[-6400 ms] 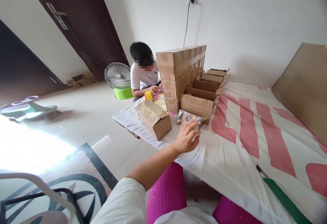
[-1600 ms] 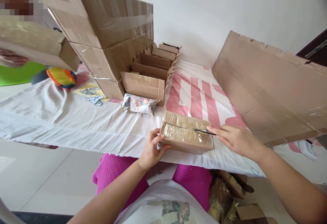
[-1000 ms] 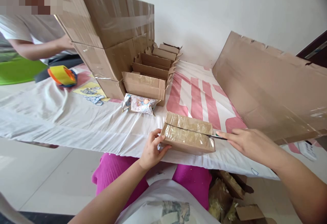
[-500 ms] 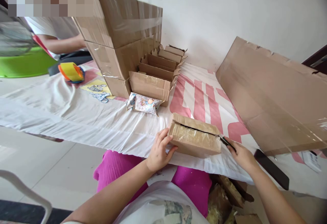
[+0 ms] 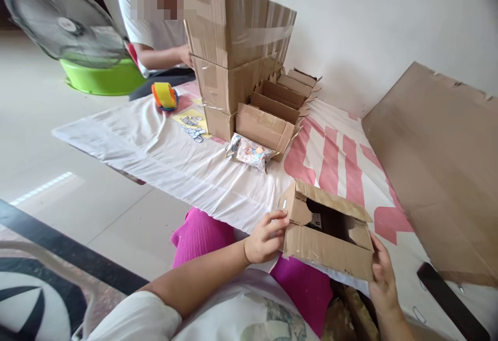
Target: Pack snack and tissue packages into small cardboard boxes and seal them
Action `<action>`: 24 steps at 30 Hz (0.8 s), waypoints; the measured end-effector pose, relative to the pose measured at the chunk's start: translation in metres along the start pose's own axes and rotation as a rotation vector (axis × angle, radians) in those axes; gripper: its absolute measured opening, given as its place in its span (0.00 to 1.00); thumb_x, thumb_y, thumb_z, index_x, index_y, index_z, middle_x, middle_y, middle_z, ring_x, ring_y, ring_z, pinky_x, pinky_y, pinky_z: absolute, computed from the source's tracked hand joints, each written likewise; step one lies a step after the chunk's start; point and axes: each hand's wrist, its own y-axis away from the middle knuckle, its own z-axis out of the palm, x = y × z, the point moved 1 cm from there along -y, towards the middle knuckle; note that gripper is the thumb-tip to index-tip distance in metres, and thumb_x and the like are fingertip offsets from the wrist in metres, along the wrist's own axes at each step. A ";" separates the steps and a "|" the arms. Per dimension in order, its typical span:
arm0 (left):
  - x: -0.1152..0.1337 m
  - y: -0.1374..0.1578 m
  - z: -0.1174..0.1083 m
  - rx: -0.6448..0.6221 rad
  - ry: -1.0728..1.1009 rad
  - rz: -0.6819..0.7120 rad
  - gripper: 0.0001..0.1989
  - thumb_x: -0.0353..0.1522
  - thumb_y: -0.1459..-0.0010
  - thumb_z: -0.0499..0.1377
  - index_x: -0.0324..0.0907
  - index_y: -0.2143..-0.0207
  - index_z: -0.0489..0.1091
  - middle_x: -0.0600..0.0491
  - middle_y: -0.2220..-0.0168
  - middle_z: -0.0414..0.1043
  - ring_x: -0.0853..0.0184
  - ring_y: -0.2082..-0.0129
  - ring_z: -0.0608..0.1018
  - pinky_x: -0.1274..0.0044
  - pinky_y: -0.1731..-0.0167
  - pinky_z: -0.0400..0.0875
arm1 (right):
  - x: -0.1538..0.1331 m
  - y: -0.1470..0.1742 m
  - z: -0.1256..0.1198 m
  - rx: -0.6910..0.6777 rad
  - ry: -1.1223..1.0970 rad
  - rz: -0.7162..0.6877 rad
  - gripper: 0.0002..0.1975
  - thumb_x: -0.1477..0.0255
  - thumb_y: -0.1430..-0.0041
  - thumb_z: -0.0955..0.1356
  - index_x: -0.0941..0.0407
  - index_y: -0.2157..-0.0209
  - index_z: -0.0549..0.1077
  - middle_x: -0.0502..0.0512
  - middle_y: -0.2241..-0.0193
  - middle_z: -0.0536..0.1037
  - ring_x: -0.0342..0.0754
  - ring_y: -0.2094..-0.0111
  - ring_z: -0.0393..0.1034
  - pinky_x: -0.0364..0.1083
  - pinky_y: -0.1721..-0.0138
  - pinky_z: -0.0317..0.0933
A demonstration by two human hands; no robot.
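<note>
A small cardboard box (image 5: 330, 250) sits at the table's near edge, its top flaps parted. Through the gap show a dark inside and a small white label. My left hand (image 5: 268, 237) grips the box's left end, fingers curled against the side. At the opposite end my right hand (image 5: 383, 273) holds the right side, thumb toward me and fingers partly behind the cardboard. Just left of the box lies a shiny printed packet (image 5: 252, 154), apart from both hands.
Open small boxes (image 5: 264, 123) stand in a row beside stacked large cartons (image 5: 243, 35). A large cardboard box (image 5: 431, 169) is at right, with a black phone-like slab (image 5: 451, 299) near it. Tape rolls (image 5: 165, 96) lie far left. Another person (image 5: 155, 55) sits behind the cartons.
The box's top flaps have opened. My right hand no longer shows the black-handled cutter and now holds the box's right end. The view has swung left.
</note>
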 end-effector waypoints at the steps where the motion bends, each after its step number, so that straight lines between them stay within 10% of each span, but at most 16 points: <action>1: -0.002 0.000 0.000 0.060 0.071 -0.102 0.06 0.26 0.37 0.51 0.44 0.66 0.64 0.45 0.45 0.64 0.58 0.46 0.71 0.62 0.55 0.74 | -0.005 0.003 0.006 -0.001 -0.046 0.030 0.33 0.50 0.39 0.60 0.54 0.38 0.59 0.65 0.41 0.67 0.61 0.43 0.64 0.57 0.47 0.64; 7: -0.039 -0.010 0.005 0.115 0.472 -0.761 0.15 0.38 0.39 0.58 0.43 0.53 0.62 0.44 0.52 0.67 0.62 0.53 0.74 0.67 0.56 0.71 | -0.002 0.007 0.024 -0.010 -0.084 0.105 0.32 0.56 0.47 0.71 0.53 0.44 0.65 0.63 0.50 0.75 0.58 0.47 0.69 0.58 0.44 0.62; 12: -0.059 -0.019 0.005 -0.002 0.767 -0.936 0.30 0.38 0.51 0.68 0.44 0.48 0.63 0.48 0.56 0.69 0.63 0.55 0.73 0.70 0.57 0.69 | 0.007 0.011 0.025 -0.016 -0.048 0.119 0.28 0.54 0.47 0.71 0.53 0.48 0.68 0.62 0.52 0.76 0.59 0.48 0.70 0.59 0.44 0.61; 24: -0.052 -0.030 0.008 0.001 0.528 -1.089 0.09 0.35 0.48 0.62 0.39 0.67 0.69 0.57 0.74 0.65 0.73 0.74 0.67 0.78 0.71 0.62 | 0.006 0.015 0.027 -0.019 0.072 0.009 0.18 0.56 0.43 0.68 0.54 0.58 0.70 0.61 0.61 0.79 0.55 0.57 0.75 0.53 0.54 0.70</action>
